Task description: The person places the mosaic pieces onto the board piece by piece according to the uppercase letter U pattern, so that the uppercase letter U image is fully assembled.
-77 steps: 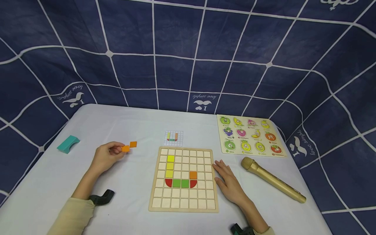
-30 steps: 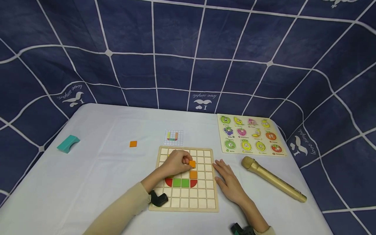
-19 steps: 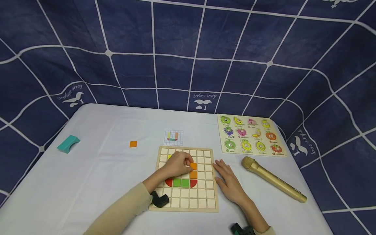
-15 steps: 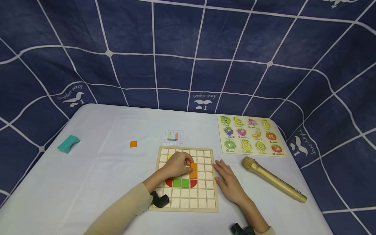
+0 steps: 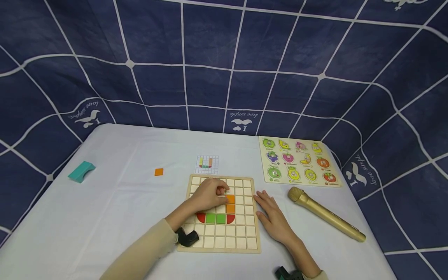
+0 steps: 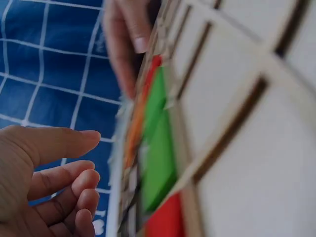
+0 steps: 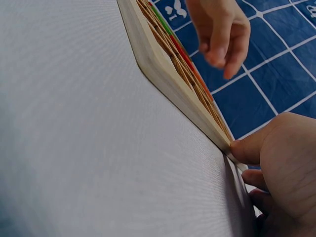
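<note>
A wooden grid board [image 5: 241,248] lies in the middle of the table. My left hand [image 5: 209,193] is over its upper part, fingers loosely bent; the left wrist view shows thumb [image 6: 84,140] and fingertips apart with nothing between them. Right by the fingertips, an orange square tile [image 5: 230,199] sits in a cell above another orange tile [image 5: 230,209]. Below run two green tiles [image 5: 215,218] between red rounded tiles [image 5: 230,219]. The yellow tiles are hidden under my left hand. My right hand [image 5: 274,217] rests beside the board, its thumb touching the board's edge [image 7: 177,106].
A loose orange tile [image 5: 159,171] lies left of the board. Behind the board is a small pattern card [image 5: 215,159] with a U shape. A teal arch block [image 5: 81,171] is far left. To the right lie a fruit picture board [image 5: 294,161] and a gold microphone [image 5: 327,214].
My left hand carried an orange tile from the left to the board, set it in the cell above the other orange one, and let go, drawing back slightly. The right hand stayed put.
</note>
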Action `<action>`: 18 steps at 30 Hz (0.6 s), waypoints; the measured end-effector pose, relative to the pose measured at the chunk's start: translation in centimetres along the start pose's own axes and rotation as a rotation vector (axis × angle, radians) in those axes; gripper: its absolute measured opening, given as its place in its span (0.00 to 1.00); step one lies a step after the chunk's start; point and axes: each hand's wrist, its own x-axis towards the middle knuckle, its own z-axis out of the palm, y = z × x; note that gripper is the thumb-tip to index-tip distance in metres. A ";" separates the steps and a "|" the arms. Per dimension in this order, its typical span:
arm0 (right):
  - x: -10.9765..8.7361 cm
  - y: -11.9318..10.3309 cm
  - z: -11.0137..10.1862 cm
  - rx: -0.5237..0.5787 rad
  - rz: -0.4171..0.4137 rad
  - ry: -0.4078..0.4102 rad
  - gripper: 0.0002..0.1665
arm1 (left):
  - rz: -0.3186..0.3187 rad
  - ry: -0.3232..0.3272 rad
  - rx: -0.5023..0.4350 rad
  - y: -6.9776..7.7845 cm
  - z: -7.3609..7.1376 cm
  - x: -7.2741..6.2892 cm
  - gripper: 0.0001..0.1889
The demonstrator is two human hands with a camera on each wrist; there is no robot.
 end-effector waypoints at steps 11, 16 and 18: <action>0.0 0.1 0.0 -0.004 -0.003 0.001 0.27 | -0.025 0.287 0.019 -3.7 -7.2 -3.3 0.25; 0.0 0.1 0.1 -0.006 0.000 -0.001 0.28 | -0.069 0.387 0.055 -6.7 -10.4 -5.2 0.28; 0.0 0.1 0.1 -0.001 0.005 -0.002 0.27 | -0.100 0.406 0.054 -7.9 -11.4 -5.9 0.29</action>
